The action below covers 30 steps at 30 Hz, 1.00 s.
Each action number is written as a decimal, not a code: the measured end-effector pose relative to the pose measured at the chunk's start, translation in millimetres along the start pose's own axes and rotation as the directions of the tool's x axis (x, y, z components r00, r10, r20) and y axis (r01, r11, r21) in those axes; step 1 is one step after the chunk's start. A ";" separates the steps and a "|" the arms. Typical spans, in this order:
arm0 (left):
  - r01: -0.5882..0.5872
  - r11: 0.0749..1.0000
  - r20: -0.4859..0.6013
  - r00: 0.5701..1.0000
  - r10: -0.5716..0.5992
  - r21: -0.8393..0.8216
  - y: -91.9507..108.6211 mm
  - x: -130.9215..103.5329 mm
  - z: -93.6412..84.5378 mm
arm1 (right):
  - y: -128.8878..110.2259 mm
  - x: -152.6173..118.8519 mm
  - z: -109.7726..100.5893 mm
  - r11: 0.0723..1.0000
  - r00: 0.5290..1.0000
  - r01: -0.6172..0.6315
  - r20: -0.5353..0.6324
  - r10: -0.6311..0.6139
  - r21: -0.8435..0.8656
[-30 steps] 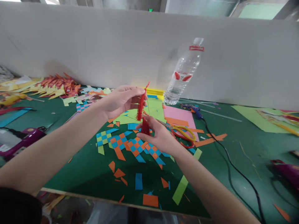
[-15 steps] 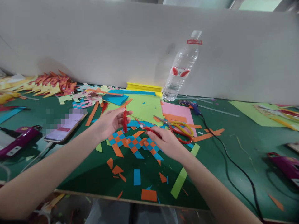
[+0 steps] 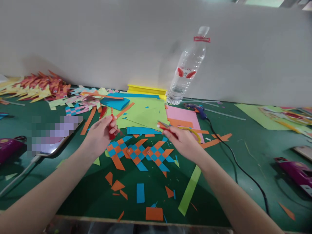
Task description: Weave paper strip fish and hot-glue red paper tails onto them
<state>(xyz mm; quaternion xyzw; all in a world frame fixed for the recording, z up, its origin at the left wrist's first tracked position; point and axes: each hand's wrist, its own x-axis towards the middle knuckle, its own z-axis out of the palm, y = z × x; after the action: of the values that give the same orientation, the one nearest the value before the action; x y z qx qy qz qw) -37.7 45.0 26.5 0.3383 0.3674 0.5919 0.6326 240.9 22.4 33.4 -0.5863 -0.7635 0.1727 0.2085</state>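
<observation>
My left hand [image 3: 103, 133] is closed on a red tassel [image 3: 112, 135], its cord loop sticking up above the fingertips. To the right, my right hand [image 3: 181, 141] grips another slim red tassel [image 3: 170, 130] with a small pale bit at its end; the fingers partly hide it. Between and below the hands lie three woven blue-and-orange paper fish [image 3: 138, 153], side by side. Scissors [image 3: 193, 130] with a yellow handle lie behind my right hand, partly covered. Behind the hands are green paper sheets [image 3: 146, 110].
A water bottle [image 3: 186, 70] leans against the wall. A glue gun [image 3: 201, 112] trails a black cord [image 3: 240, 167]. On the left are a phone [image 3: 58, 139] and a pile of red-and-yellow woven pieces [image 3: 48, 86]. Paper scraps [image 3: 118, 185] litter the front.
My hands have moved apart: the left went left with its tassel, and the right went slightly right and up with its red piece. The view has shifted a little.
</observation>
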 end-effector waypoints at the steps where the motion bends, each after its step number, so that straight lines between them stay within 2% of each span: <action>1: -0.007 1.000 0.008 1.000 0.007 0.020 0.5 -1.5 -0.1 | 6.6 6.8 -3.9 0.998 0.999 -0.029 -0.032 0.027 -0.064; 3: -0.017 0.999 0.021 1.000 0.016 0.049 2.0 -4.4 0.1 | 21.7 25.1 -10.3 0.967 0.994 -0.085 -0.092 0.064 -0.240; 4: -0.020 0.998 0.025 0.999 0.019 0.061 2.7 -5.5 0.1 | 29.9 36.3 -12.5 0.956 0.991 -0.107 -0.104 0.081 -0.274; 9: 0.003 0.995 0.036 0.999 -0.007 0.097 3.6 -7.2 -1.3 | 66.3 94.7 -13.5 0.920 0.978 -0.188 -0.150 0.144 -0.345; 12: 0.020 0.995 0.026 0.999 -0.023 0.100 4.1 -7.3 -2.0 | 76.6 113.4 -13.2 0.916 0.986 -0.135 -0.146 0.084 -0.378; 15: 0.038 0.993 0.010 0.999 -0.039 0.111 5.8 -8.7 -1.8 | 78.7 113.5 -16.4 0.912 0.995 -0.029 -0.102 -0.015 -0.410; 21: 0.058 0.988 0.029 0.998 -0.063 0.146 8.0 -14.0 -1.5 | 82.2 97.9 -17.9 0.900 0.982 0.173 0.142 -0.125 -0.400; 30: 0.056 0.985 0.021 0.998 -0.060 0.163 6.5 -12.9 -5.8 | 91.5 100.1 -11.4 0.893 0.980 0.187 0.137 -0.142 -0.410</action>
<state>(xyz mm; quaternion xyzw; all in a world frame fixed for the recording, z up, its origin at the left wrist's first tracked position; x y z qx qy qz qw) -46.4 32.6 30.0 0.3857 0.4158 0.5370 0.6245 299.6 142.6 8.3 -0.5410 -0.8393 0.0161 0.0515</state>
